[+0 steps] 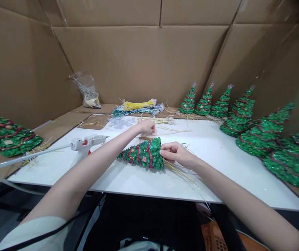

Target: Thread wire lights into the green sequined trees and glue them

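A small green Christmas tree [145,153] with red garland and tiny ornaments lies on its side on the white board, its tip to the left. My right hand [176,153] grips the rim of its base with thumb and fingers. Yellow and white wires [182,172] trail from the base under that hand. Beyond the tree, my left hand [147,126] is closed beside a heap of small clear pieces [122,122] and some loose wires [165,120]. Whatever its curled fingers hold is hidden. A white glue gun [92,141] stands left of the tree, partly behind my left forearm.
Bundled yellow, blue and green wires [139,106] lie at the back. A clear bag of wires [88,94] stands at the back left. More decorated trees line the right side [264,132], and one lies at far left [10,136]. Cardboard walls [139,59] enclose the white board [209,139].
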`<state>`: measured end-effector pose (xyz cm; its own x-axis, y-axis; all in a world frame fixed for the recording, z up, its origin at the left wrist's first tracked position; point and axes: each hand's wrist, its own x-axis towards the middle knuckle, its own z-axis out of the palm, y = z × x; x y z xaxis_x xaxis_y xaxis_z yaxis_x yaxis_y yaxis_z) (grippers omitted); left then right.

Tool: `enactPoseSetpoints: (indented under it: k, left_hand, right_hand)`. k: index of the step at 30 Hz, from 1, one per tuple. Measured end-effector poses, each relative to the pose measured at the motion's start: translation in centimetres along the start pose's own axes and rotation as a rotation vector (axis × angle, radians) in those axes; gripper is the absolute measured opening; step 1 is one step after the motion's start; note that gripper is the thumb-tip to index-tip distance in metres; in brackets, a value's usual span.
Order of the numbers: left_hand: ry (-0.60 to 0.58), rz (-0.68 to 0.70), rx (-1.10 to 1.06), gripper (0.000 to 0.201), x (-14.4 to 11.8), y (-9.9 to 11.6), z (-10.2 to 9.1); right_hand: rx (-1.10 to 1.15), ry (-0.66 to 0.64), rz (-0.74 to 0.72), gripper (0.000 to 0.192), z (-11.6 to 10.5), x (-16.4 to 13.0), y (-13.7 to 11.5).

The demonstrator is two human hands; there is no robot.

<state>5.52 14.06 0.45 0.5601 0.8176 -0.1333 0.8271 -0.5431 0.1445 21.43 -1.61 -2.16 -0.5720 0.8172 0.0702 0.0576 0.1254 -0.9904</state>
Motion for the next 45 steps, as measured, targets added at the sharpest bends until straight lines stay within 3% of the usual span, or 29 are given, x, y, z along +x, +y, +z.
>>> enactPoseSetpoints:
  k: [8,13,17,20,23,28,31,35,39,42,45]
  left_hand:
    - [0.163,0.129,-0.295,0.034,-1.5,0.1,-1.7]
    - [0.317,0.251,-0.466,0.015,-4.7,1.1,-3.0]
    - [0.359,0.351,-0.516,0.009,-8.2,2.6,-3.8]
    - [0.365,0.412,-0.488,0.008,-10.1,3.6,-4.1]
    - [0.346,0.467,-0.428,0.008,-11.0,4.3,-4.4]
    - [0.351,0.543,-0.247,0.006,-11.4,5.5,-4.5]
    - [0.411,0.593,-0.044,0.018,-11.9,6.3,-4.6]
    - [0.448,0.605,0.081,0.035,-12.7,7.1,-4.8]
    - [0.424,0.608,0.140,0.031,-13.1,7.2,-5.0]
    - [0.403,0.569,0.055,0.030,-13.2,6.7,-5.2]
    - [0.440,0.503,-0.200,0.028,-13.4,5.9,-5.5]
  right_hand:
    - [0.073,0.031,-0.018,0.041,0.0,0.1,0.2]
    - [0.182,0.242,-0.063,0.048,-0.2,0.6,0.1]
    - [0.135,0.462,-0.191,0.052,-1.1,0.5,-0.4]
    - [-0.041,0.553,-0.322,0.051,-1.7,-0.1,-0.8]
    - [-0.208,0.595,-0.352,0.053,-1.7,-0.8,-1.1]
    - [-0.267,0.698,-0.336,0.059,-1.2,-1.2,-1.5]
    - [-0.264,0.740,-0.356,0.059,-1.1,-1.1,-1.6]
    - [-0.252,0.770,-0.393,0.058,-1.2,-1.0,-1.6]
    - [-0.186,0.783,-0.384,0.059,-1.5,-0.9,-1.5]
    - [-0.121,0.663,-0.354,0.062,-1.8,-1.0,-1.2]
    - [-0.119,0.487,-0.340,0.062,-1.9,-1.1,-1.0]
